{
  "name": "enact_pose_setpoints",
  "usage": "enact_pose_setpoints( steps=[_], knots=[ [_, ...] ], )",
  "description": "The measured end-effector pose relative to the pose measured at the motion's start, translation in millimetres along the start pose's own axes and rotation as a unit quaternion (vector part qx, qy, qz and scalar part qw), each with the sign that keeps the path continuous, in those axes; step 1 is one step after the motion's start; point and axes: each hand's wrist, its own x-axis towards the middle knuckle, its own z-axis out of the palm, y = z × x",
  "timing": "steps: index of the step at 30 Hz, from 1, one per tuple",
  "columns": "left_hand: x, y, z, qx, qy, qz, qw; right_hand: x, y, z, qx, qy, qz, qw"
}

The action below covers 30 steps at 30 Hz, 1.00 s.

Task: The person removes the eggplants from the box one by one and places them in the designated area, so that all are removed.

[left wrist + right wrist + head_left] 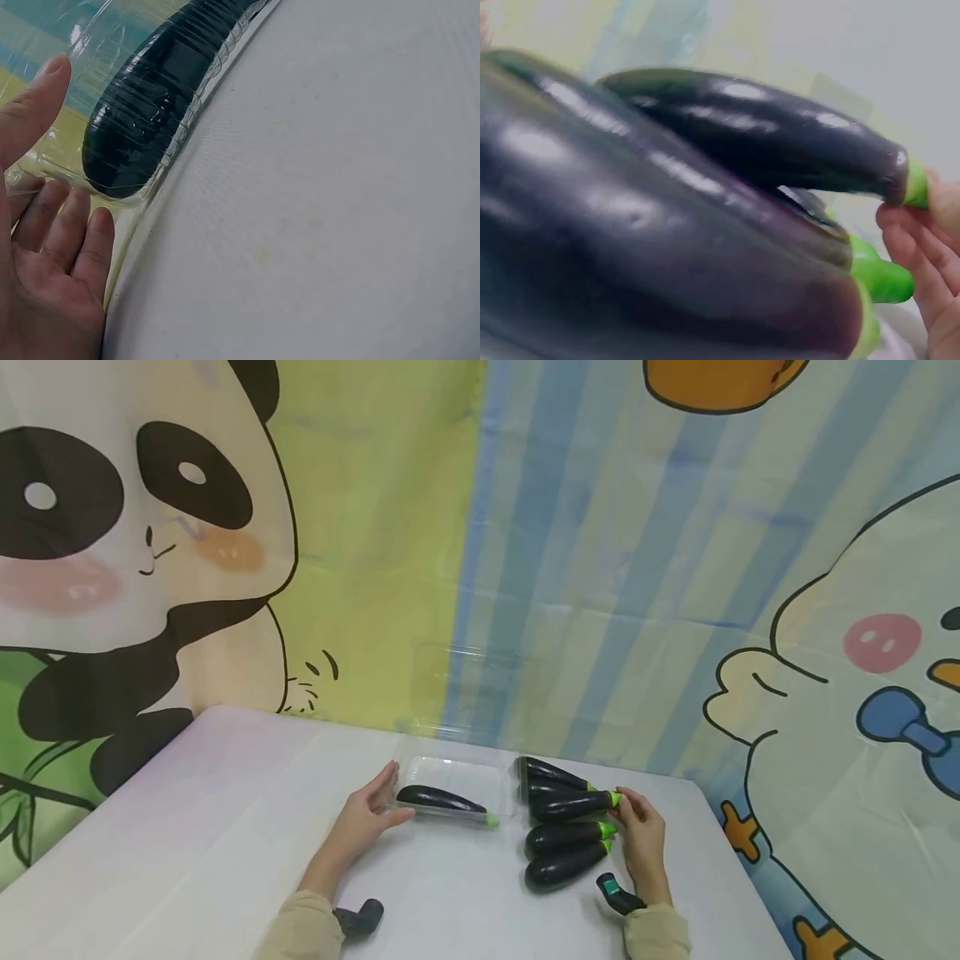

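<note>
A clear plastic box (pixel 498 785) with its see-through lid raised stands on the table. One dark eggplant (pixel 441 798) lies along its front side, its green stem end at the right. My left hand (pixel 365 817) grips the box's left end, thumb at the front corner; the left wrist view shows the fingers (pixel 64 229) at that end. My right hand (pixel 643 835) pinches the green stem of another eggplant (pixel 757 131), which appears raised over its neighbours. Further eggplants (pixel 567 866) lie beside it, in front and behind, stems to the right.
The white table (pixel 187 843) ends at a cartoon-printed cloth backdrop (pixel 390 568). Dark wrist-worn devices (pixel 619 893) stick out from both sleeves.
</note>
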Motion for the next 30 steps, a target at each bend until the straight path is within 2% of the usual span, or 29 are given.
enact_pose_setpoints(
  steps=[5,9,16,20,25,30],
  knots=[
    [-5.5,-0.4,-1.3,0.007,0.006,-0.009,0.9999,-2.8,-2,0,-0.008,-0.019,0.008,0.9998],
    [-4.5,-0.4,-1.6,0.019,0.011,-0.005,0.9997,-1.4,-3,0,-0.013,-0.03,0.006,0.9995],
    [0.9,-0.6,-0.5,0.021,0.004,-0.008,0.9998,1.6,-1,-7,-0.051,-0.032,0.055,0.9967],
    [1.1,-1.5,-0.7,0.018,0.003,-0.007,0.9998,2.1,-2,-9,-0.114,-0.057,0.068,0.9895],
    [0.3,-0.9,-1.1,0.011,0.001,-0.004,0.9999,1.8,-7,-11,-0.207,-0.088,0.054,0.9729],
    [-0.1,-0.4,-1.4,0.002,-0.001,-0.005,1.0,1.0,-8,-12,-0.244,-0.09,0.056,0.9641]
  ],
)
